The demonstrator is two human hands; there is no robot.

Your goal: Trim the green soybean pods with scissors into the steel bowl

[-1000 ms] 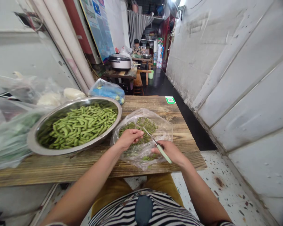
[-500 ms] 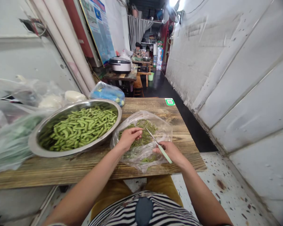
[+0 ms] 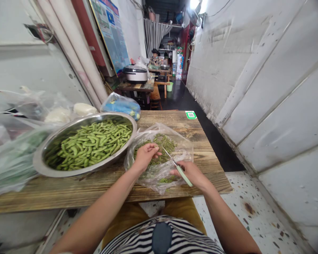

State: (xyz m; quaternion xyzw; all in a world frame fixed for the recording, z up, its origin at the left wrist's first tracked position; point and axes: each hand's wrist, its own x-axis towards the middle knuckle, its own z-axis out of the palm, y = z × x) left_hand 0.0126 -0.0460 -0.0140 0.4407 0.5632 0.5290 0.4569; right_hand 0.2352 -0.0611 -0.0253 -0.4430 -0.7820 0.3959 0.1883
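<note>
Brown wooden table [image 3: 208, 158]: wide steel basin [image 3: 66, 173] of green pods [image 3: 95, 141], left of clear plastic bag [image 3: 184, 143] with green trimmings [image 3: 166, 143].
Right hand [image 3: 192, 173] gripping pale-green-handled metal scissors [image 3: 184, 175] over bag; left hand [image 3: 145, 155] pinched near blade tips, held item unclear.

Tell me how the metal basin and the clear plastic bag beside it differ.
The basin is shiny and opaque; the bag is see-through and wrinkled.
The basin stands with a firm oval-looking rim; the bag lies spread low with an uneven edge.
The basin holds plump green pods; the bag bears finer, duller green scraps.
Both rest on the wooden table and hold plant matter.
</note>
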